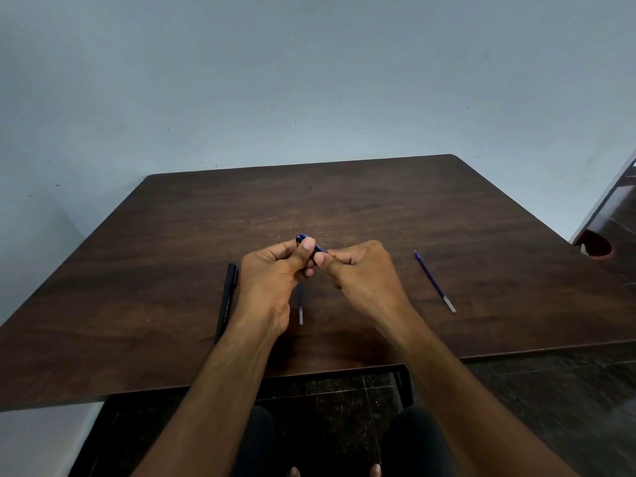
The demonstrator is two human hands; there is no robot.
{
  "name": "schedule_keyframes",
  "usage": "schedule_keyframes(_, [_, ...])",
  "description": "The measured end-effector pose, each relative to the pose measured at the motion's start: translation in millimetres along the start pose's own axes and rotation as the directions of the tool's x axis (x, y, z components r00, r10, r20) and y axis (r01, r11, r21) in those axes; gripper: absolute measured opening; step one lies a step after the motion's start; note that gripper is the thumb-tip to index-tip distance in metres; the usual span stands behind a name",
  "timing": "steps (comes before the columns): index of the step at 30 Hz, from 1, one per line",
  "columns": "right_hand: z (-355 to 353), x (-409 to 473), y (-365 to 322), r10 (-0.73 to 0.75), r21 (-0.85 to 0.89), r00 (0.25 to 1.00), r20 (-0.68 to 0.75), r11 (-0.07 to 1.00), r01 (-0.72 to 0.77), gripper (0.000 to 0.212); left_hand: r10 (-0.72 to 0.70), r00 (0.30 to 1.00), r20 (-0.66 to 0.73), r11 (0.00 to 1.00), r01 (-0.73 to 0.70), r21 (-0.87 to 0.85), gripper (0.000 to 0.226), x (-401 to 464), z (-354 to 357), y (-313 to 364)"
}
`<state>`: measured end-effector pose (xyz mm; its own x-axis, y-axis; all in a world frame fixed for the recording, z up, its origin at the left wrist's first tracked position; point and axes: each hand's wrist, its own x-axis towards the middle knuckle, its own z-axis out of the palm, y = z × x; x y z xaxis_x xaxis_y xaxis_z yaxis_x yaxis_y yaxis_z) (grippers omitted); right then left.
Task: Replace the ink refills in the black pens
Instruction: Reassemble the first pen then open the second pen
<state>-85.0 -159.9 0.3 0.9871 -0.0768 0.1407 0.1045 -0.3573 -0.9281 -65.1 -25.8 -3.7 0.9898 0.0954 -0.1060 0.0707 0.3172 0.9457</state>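
Observation:
Both hands meet above the middle of the brown table (378, 208). My left hand (272, 273) and my right hand (361, 270) together grip one black pen (311, 245); only a short dark stretch with a blue end shows between the thumbs. A second black pen (226, 301) lies on the table just left of my left wrist. One refill (301, 306) lies between my wrists, its clear end toward me. Another dark blue refill (434, 280) lies to the right of my right hand, tip pointing away.
A pale wall stands behind the table. A reddish round object (597, 244) sits beyond the table's right edge. The near table edge runs just under my forearms, with dark floor below.

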Motion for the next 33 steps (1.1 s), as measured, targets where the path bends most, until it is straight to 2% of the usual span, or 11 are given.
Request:
schedule_keyframes(8, [-4, -1, -3, 0.023, -0.02, 0.999, 0.045, 1.0, -0.023, 0.032, -0.033, 0.999, 0.014, 0.999, 0.032, 0.025, 0.012, 2, 2, 0])
schedule_keyframes(16, [-25, -6, -11, 0.293, 0.105, 0.952, 0.09, 0.948, -0.301, 0.027, -0.015, 0.999, -0.04, 1.0, 0.015, -0.001, 0.024, 13, 4, 4])
schedule_keyframes(19, [-34, -9, -9, 0.352, 0.115, 0.933, 0.074, 0.927, -0.358, 0.028, 0.012, 0.998, -0.06, 0.997, -0.007, 0.074, 0.029, 22, 3, 10])
schedule_keyframes(21, [-38, -10, -6, 0.371, 0.129, 0.927, 0.062, 0.918, -0.376, 0.028, 0.025, 0.999, -0.045, 0.98, -0.016, 0.197, 0.031, 28, 5, 11])
schedule_keyframes(25, [-43, -11, -2, 0.39, 0.188, 0.919, 0.058, 0.9, -0.394, 0.029, 0.012, 1.0, 0.016, 0.872, -0.019, 0.49, 0.027, 32, 16, 8])
schedule_keyframes(29, [-45, -9, -1, 0.415, 0.195, 0.908, 0.055, 0.888, -0.417, 0.029, -0.025, 0.999, 0.026, 0.667, -0.003, 0.745, 0.018, 38, 34, 4])
schedule_keyframes(31, [-45, -8, 2, 0.426, 0.206, 0.903, 0.056, 0.88, -0.428, 0.029, -0.022, 1.0, 0.021, 0.558, -0.006, 0.83, 0.019, 41, 42, 2])
schedule_keyframes(33, [-46, -8, 4, 0.444, 0.213, 0.893, 0.069, 0.868, -0.448, 0.029, -0.016, 1.0, 0.004, 0.497, 0.004, 0.867, 0.02, 44, 48, 2])
